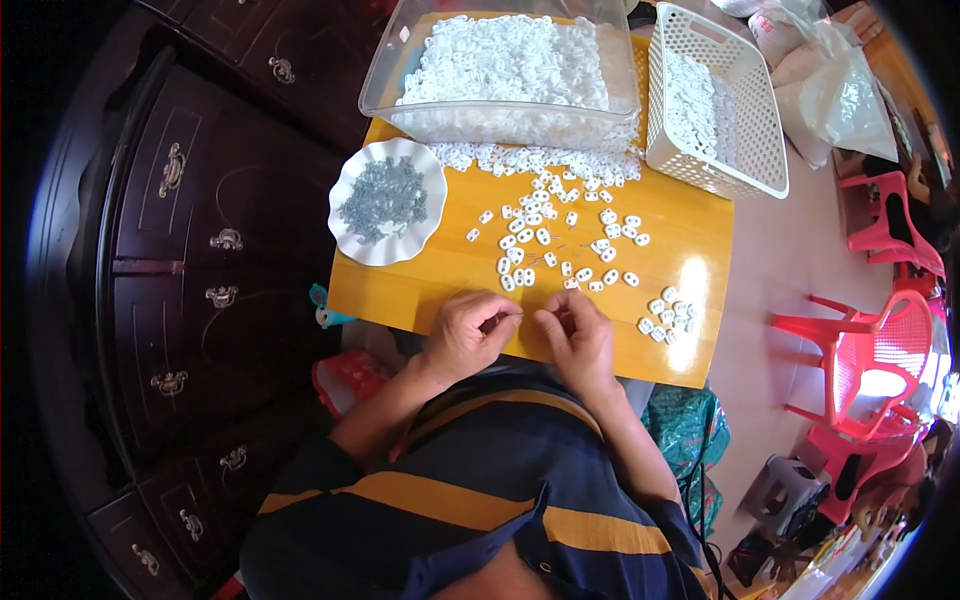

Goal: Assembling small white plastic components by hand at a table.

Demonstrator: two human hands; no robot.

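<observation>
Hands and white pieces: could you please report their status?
Left hand, right hand: fingers curled, any grip unclear. White two-holed pieces: scattered just beyond hands. White plate: beyond left hand, leftward.

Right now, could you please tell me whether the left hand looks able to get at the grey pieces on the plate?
Probably yes: the white plate is near the left hand, the grey pieces lie uncovered, and bare tabletop shows between, though whether that hand holds something is unclear.
</observation>
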